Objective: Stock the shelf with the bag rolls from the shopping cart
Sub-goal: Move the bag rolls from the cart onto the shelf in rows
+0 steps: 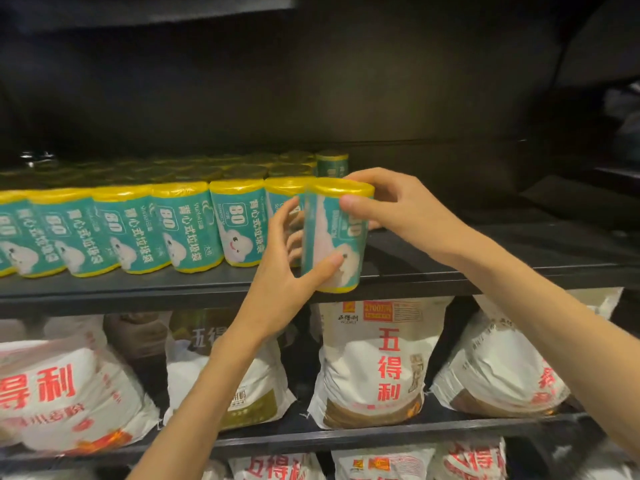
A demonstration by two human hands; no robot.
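Both hands (346, 237) grip one upright bag roll (334, 237) at the shelf (485, 268) edge.

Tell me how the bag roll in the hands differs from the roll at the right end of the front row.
The held roll is gripped by the left hand and right hand; the front-row end roll stands free on the shelf. The held roll sits at the shelf's front edge, nearer the camera and partly hiding the end roll. Both are upright, teal-labelled with yellow ends.
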